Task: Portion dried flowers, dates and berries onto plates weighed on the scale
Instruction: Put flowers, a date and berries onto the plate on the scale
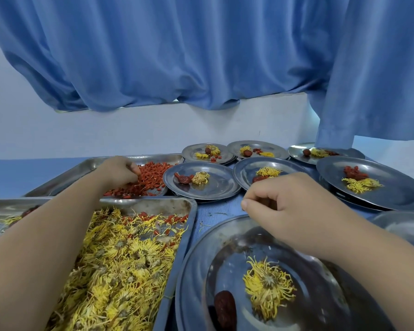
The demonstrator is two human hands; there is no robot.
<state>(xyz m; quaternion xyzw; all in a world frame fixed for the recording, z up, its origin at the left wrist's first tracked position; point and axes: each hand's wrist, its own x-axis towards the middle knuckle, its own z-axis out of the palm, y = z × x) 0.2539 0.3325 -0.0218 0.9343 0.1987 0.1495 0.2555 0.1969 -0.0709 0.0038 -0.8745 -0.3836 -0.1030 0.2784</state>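
Observation:
My left hand [120, 172] reaches into the far metal tray [86, 167] and its curled fingers dig into the red berries [151, 177]. My right hand [285, 201] hovers above the rim of the near steel plate [196, 271], fingers curled with thumb against fingertips; whether it holds anything is hidden. On that plate lie a yellow dried flower [268, 285] and a dark red date [225, 306]. A closer tray [189, 206] is full of yellow dried flowers [120, 263] with a few berries mixed in. No scale is visible.
Several filled steel plates stand behind on the blue table, such as one in the middle [201, 181] and one at the right [373, 182]. A third tray [3, 211] lies at the left edge. Blue curtains [201, 56] hang over the white wall.

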